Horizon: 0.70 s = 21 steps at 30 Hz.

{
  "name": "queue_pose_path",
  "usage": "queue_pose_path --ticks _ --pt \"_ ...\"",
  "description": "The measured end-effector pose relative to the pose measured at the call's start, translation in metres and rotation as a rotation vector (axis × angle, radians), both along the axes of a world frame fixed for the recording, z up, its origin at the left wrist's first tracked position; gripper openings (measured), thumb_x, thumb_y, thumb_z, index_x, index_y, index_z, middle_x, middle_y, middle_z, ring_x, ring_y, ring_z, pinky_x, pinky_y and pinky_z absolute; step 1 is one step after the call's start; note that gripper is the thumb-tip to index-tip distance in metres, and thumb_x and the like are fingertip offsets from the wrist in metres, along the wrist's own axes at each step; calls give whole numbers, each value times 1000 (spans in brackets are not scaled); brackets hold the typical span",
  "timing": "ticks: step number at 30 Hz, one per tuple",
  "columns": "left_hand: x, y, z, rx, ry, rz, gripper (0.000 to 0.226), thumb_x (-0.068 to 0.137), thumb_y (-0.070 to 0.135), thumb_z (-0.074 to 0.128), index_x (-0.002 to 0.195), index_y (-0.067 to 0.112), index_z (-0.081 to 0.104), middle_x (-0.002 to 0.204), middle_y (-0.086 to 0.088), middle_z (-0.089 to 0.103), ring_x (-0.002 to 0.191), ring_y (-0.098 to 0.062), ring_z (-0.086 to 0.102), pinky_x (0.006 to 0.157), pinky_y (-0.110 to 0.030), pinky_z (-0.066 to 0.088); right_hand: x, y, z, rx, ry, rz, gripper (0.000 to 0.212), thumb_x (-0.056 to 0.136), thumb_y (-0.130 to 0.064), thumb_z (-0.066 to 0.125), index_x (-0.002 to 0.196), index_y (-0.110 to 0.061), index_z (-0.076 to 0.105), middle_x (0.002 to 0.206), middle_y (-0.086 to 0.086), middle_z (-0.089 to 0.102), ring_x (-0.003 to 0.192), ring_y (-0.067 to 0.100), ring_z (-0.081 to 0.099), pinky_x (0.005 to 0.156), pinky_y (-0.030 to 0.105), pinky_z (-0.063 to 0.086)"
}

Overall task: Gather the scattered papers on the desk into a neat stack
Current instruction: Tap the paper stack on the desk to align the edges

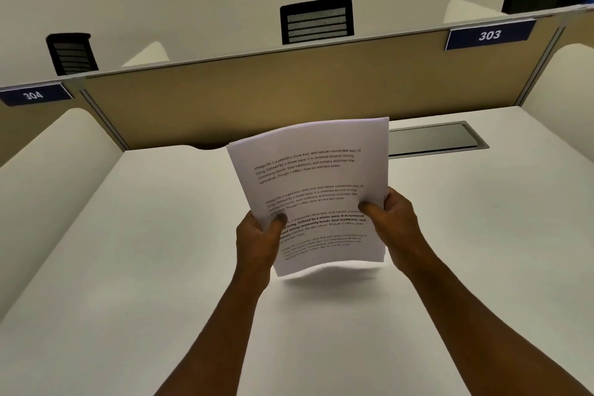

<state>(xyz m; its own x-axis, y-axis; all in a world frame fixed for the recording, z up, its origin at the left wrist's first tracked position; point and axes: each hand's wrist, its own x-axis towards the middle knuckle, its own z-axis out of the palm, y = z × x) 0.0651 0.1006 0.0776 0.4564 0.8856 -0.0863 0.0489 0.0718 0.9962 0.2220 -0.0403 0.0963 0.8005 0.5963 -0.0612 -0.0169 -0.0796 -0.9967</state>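
A bundle of white printed papers (pixel 308 177) stands nearly upright above the white desk (pixel 160 251), its lower edge lifted off the surface and casting a shadow. My left hand (pixel 257 241) grips the bundle's left edge, thumb on the front page. My right hand (pixel 390 222) grips the right edge the same way. The sheets lie together with their top edges slightly offset. No loose sheet shows elsewhere on the desk.
A tan partition (pixel 289 83) closes the back of the desk, with white side dividers (pixel 64 170) left and right. A grey cable flap (pixel 434 140) lies behind the papers. Labels 304 (pixel 32 95) and 303 (pixel 490 35) hang on the partition; black chairs (pixel 316 21) stand beyond.
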Motion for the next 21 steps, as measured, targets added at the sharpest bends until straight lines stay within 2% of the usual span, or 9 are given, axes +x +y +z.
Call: queue_pose_path --ticks 5,8,11,17,21 --pt "-1 4 -2 38 46 -33 26 88 6 68 110 19 64 106 1 72 99 -24 68 82 -40 58 5 -1 -2 37 19 -21 24 89 -8 63 101 -29 62 101 -1 70 93 23 66 80 39 56" --pt "2 0 -8 10 65 -32 25 89 4 67 103 25 64 103 4 71 98 -22 67 74 -31 56 0 2 -9 14 58 -29 29 88 -6 62 95 -34 61 98 -7 69 95 21 66 78 32 54" --pt "4 -1 -10 -25 44 -12 25 89 4 66 99 28 64 101 3 72 96 -22 68 70 -27 54 -4 2 -14 13 87 -35 30 88 -4 62 93 -34 62 98 -5 70 97 23 66 79 33 53" --pt "4 1 -5 -11 30 -3 25 89 5 66 98 29 65 100 2 73 95 -25 69 74 -35 56 -2 2 -6 24 39 -21 28 89 -7 62 92 -35 62 95 -7 70 91 20 68 76 34 56" --pt "1 2 -2 19 22 -15 28 78 16 72 101 30 64 103 4 73 97 -24 69 81 -42 58 -1 2 -4 25 -4 -26 29 89 -7 61 93 -36 60 95 -9 69 91 20 66 78 34 55"
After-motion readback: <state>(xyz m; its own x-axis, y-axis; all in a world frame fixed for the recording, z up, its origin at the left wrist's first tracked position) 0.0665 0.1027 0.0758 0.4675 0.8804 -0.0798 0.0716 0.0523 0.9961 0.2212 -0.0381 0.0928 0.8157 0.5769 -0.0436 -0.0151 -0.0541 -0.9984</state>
